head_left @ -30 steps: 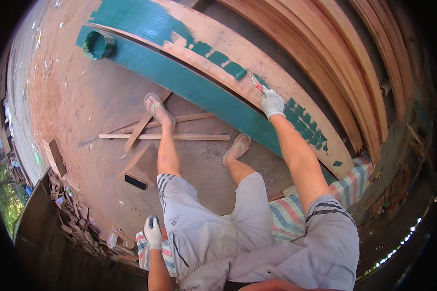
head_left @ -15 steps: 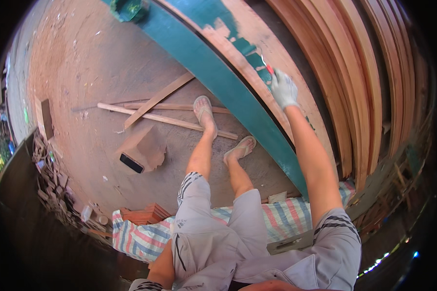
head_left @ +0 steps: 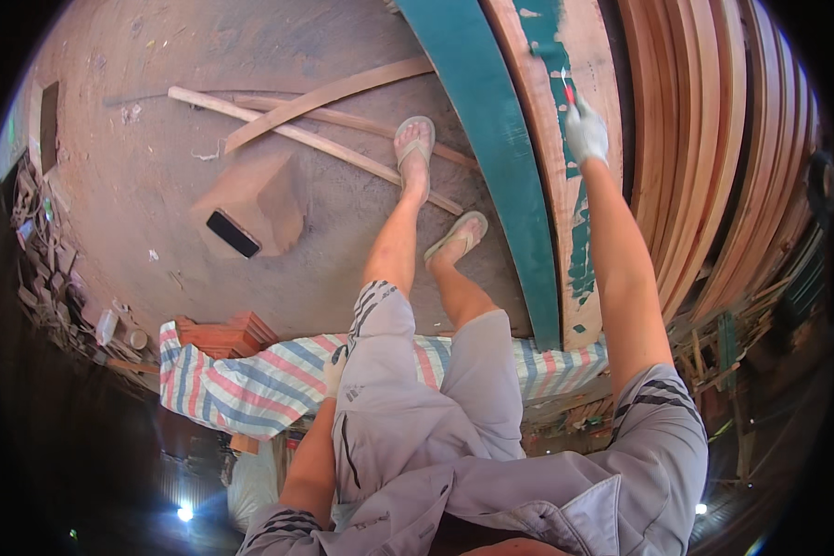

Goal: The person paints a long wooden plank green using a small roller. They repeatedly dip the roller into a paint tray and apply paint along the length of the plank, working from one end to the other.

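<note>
In a white glove, my right hand (head_left: pixel 587 134) is closed around a paintbrush (head_left: pixel 570 91) with a red part showing. The brush tip meets a pale wooden board (head_left: pixel 595 56). Patchy green paint (head_left: pixel 580 246) runs down that board, with bare wood at the sides and through gaps. To its left lies a board painted solid green (head_left: pixel 491 130), a narrow dark gap between them. My left hand (head_left: pixel 334 371), also gloved, rests against my left thigh; its fingers are mostly hidden.
Curved unpainted boards (head_left: pixel 700 120) stand in rows on the right. Loose wooden strips (head_left: pixel 296 130) cross under my foot. A dark phone (head_left: pixel 233 233) lies on a wooden block (head_left: pixel 269 199). Striped sheeting (head_left: pixel 241 380) and wood scraps (head_left: pixel 51 269) lie nearer and left.
My view has turned, so the boards look more upright and the green paint container is out of sight. My left hand has come into view. The brush remains in my right hand.
</note>
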`<state>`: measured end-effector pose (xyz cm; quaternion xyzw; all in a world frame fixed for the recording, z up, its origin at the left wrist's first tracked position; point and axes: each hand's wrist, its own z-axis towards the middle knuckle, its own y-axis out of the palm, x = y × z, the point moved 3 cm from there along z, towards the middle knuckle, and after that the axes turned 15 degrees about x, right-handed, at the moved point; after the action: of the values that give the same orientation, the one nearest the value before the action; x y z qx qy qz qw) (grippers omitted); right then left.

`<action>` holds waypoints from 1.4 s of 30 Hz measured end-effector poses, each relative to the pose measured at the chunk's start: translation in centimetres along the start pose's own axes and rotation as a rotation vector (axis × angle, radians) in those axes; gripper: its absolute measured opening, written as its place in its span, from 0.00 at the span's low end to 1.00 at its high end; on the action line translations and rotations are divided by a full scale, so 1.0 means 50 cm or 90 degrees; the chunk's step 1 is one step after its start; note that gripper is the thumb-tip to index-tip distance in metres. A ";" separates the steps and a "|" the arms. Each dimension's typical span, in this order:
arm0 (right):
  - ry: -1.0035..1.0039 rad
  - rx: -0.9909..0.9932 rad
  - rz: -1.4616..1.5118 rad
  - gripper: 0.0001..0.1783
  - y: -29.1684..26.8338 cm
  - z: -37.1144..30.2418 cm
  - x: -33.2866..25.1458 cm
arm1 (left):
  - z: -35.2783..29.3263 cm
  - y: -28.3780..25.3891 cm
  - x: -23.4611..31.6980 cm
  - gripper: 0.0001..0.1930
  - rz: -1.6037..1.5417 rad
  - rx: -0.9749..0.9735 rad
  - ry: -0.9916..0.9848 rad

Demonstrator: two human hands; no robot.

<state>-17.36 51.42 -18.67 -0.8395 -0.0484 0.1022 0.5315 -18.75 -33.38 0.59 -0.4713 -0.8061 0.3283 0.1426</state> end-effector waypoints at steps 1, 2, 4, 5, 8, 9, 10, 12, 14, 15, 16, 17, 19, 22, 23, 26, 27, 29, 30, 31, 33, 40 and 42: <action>0.030 -0.013 -0.004 0.27 0.002 -0.039 0.042 | -0.006 0.012 -0.008 0.19 -0.014 -0.014 0.012; 0.057 -0.025 -0.004 0.27 0.012 -0.068 0.079 | -0.015 0.022 -0.016 0.18 -0.029 -0.025 0.021; 0.045 0.005 -0.042 0.27 0.008 -0.110 0.158 | -0.042 0.032 0.095 0.17 -0.031 -0.035 0.044; 0.051 0.006 -0.046 0.27 -0.006 -0.130 0.182 | -0.063 0.026 0.189 0.17 -0.028 -0.041 0.058; 0.054 -0.002 0.005 0.26 0.011 -0.161 0.197 | -0.049 0.026 0.251 0.16 -0.399 -0.041 -0.069; 0.057 0.005 0.023 0.26 0.021 -0.159 0.206 | -0.042 0.023 0.302 0.16 -0.431 -0.053 -0.072; 0.064 0.015 0.039 0.26 0.035 -0.147 0.219 | -0.034 0.019 0.359 0.15 -0.455 -0.050 -0.036; 0.081 0.026 0.067 0.26 0.067 -0.141 0.240 | -0.028 0.002 0.447 0.15 -0.493 -0.042 0.028; 0.140 -0.019 0.124 0.26 0.082 -0.143 0.220 | -0.026 -0.006 0.506 0.14 -0.487 -0.044 0.081; 0.157 -0.022 0.158 0.26 0.091 -0.141 0.205 | -0.012 -0.003 0.541 0.13 -0.488 -0.043 0.113; 0.179 -0.022 0.187 0.26 0.104 -0.136 0.205 | 0.007 0.012 0.569 0.13 -0.503 -0.058 0.122; 0.149 0.000 0.204 0.26 0.116 -0.123 0.199 | 0.026 0.027 0.597 0.13 -0.517 -0.075 0.130; 0.101 0.041 0.216 0.26 0.144 -0.114 0.225 | 0.066 0.080 0.633 0.13 -0.553 -0.119 0.133; 0.033 0.074 0.146 0.25 0.142 -0.108 0.227 | 0.158 0.192 0.664 0.14 -0.323 -0.111 0.338; 0.032 0.086 0.149 0.25 0.130 -0.100 0.247 | 0.190 0.246 0.672 0.15 -0.257 -0.124 0.381; 0.064 0.098 0.117 0.24 0.108 -0.091 0.298 | 0.285 0.417 0.650 0.19 -0.079 -0.140 0.549; 0.053 0.083 0.123 0.24 0.122 -0.073 0.258 | 0.341 0.465 0.617 0.21 -0.042 0.121 0.563; 0.082 0.026 0.219 0.22 0.136 -0.088 0.166 | 0.434 0.534 0.555 0.24 0.009 0.425 0.496; 0.106 0.022 0.243 0.21 0.136 -0.100 0.146 | 0.461 0.554 0.546 0.25 0.009 0.440 0.438; 0.156 0.033 0.270 0.21 0.110 -0.114 0.187 | 0.449 0.588 0.595 0.24 -0.042 0.181 0.347; 0.140 0.057 0.258 0.21 0.104 -0.125 0.190 | 0.490 0.621 0.612 0.22 -0.185 -0.203 0.023; 0.072 0.108 0.330 0.21 0.107 -0.114 0.231 | 0.501 0.655 0.822 0.13 -0.414 -0.236 0.101; 0.025 0.109 0.303 0.22 0.111 -0.125 0.188 | 0.510 0.600 0.928 0.12 -0.376 -0.264 0.128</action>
<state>-6.97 45.32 -22.22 -0.7809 0.1698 0.2122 0.5625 -36.42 6.35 -41.99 -0.2670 -0.9388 0.0548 0.2108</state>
